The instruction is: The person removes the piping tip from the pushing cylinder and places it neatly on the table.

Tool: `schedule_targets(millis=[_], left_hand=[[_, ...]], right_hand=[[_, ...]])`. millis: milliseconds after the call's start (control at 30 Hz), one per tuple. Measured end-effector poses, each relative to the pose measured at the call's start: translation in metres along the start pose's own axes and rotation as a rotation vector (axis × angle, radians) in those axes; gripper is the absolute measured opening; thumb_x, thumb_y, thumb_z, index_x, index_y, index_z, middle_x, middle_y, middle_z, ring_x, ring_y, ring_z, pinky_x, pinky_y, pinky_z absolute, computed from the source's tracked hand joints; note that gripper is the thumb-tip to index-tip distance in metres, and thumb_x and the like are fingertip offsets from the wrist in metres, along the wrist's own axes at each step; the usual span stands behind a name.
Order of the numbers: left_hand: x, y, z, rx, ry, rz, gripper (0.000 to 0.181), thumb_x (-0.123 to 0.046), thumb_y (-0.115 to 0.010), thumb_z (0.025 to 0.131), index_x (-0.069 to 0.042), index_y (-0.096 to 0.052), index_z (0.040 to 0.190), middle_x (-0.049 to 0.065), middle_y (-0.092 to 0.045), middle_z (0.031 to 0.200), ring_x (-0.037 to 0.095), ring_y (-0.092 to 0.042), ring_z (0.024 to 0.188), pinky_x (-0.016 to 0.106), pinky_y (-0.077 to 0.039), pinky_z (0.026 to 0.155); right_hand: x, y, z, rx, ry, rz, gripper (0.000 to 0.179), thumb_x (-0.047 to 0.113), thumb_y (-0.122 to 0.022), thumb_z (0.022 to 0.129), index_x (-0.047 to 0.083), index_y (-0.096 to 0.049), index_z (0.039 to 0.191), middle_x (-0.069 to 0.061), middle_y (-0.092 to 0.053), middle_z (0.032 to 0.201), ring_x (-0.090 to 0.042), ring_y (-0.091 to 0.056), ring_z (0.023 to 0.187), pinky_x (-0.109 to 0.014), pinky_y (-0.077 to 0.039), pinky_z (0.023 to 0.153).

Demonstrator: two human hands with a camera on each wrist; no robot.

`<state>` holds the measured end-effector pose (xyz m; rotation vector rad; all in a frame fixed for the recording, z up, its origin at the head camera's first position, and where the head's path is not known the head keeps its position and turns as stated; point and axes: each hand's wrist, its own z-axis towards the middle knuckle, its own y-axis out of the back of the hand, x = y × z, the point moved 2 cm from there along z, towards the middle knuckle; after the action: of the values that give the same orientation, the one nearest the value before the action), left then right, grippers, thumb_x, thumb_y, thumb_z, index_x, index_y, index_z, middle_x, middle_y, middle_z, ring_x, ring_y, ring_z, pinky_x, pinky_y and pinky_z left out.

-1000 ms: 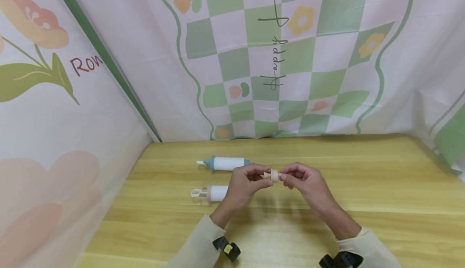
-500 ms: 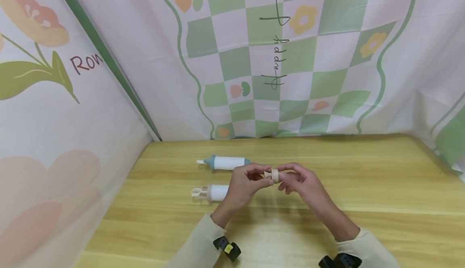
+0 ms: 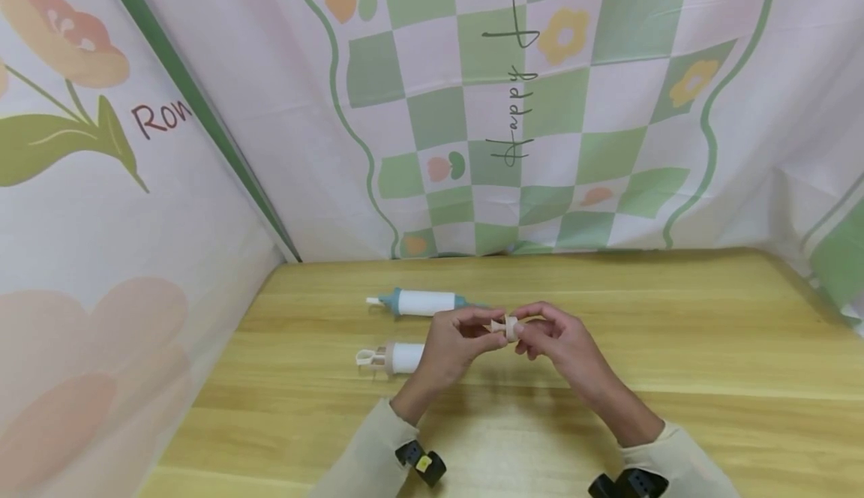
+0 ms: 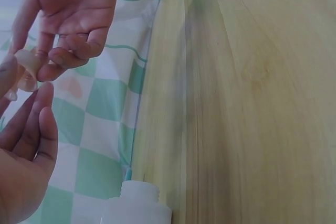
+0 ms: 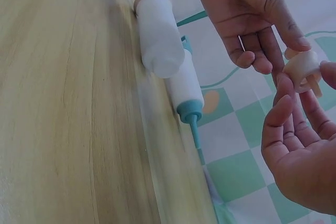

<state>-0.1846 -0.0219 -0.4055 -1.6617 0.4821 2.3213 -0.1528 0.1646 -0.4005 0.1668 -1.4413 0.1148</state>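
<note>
A small beige screw cap (image 3: 511,327) with a ring-shaped body and a narrower stem is held between both hands above the table. My left hand (image 3: 459,344) pinches its left end with thumb and fingers. From the other side, my right hand (image 3: 563,340) pinches the ring, thumb in front; in the right wrist view the cap's (image 5: 303,69) hollow underside shows. Left of the hands lies a white squeeze bottle with a beige base (image 3: 403,358), partly hidden by my left hand. Its bare threaded neck (image 4: 139,190) shows in the left wrist view.
Behind the beige-ended bottle lies a white squeeze bottle with blue ends (image 3: 427,303), its thin spout pointing right. The wooden table (image 3: 675,333) ends at a checkered curtain (image 3: 493,235) at the back, and another curtain (image 3: 189,258) hangs on the left.
My right fingers have let go of the thin tip and moved left onto the cap's ring. The left hand has stayed nearly still; the blue spout now shows beyond it.
</note>
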Motion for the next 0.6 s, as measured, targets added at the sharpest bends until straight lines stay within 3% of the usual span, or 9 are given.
schedule_targets(millis=[167, 367, 600], left_hand=[[0.001, 0.0, 0.0, -0.03, -0.019, 0.047, 0.027, -0.007, -0.079, 0.086, -0.005, -0.076, 0.112, 0.005, -0.068, 0.103, 0.012, -0.065, 0.078, 0.024, -0.055, 0.067], [0.0011, 0.0013, -0.0001, -0.076, -0.04, 0.084, 0.025, -0.009, -0.08, 0.085, -0.006, -0.077, 0.109, 0.012, -0.06, 0.1, 0.014, -0.06, 0.081, 0.025, -0.053, 0.071], [0.0011, 0.0037, -0.0005, -0.079, -0.054, 0.07, 0.023, -0.005, -0.079, 0.085, -0.003, -0.076, 0.108, 0.019, -0.061, 0.093, 0.011, -0.059, 0.078, 0.024, -0.053, 0.071]], right_hand=[[0.0003, 0.0003, -0.0003, -0.005, 0.002, -0.003, 0.032, 0.014, -0.062, 0.101, -0.009, -0.057, 0.122, -0.012, -0.07, 0.092, -0.02, -0.066, 0.082, -0.029, -0.054, 0.071], [-0.0009, 0.0016, -0.0007, -0.013, -0.006, -0.011, 0.033, 0.016, -0.062, 0.101, -0.008, -0.057, 0.122, -0.013, -0.07, 0.09, -0.02, -0.065, 0.081, -0.029, -0.054, 0.071], [-0.0013, 0.0018, -0.0006, -0.012, -0.004, -0.005, 0.032, 0.014, -0.062, 0.1, -0.009, -0.057, 0.122, -0.015, -0.07, 0.093, -0.02, -0.066, 0.081, -0.029, -0.054, 0.07]])
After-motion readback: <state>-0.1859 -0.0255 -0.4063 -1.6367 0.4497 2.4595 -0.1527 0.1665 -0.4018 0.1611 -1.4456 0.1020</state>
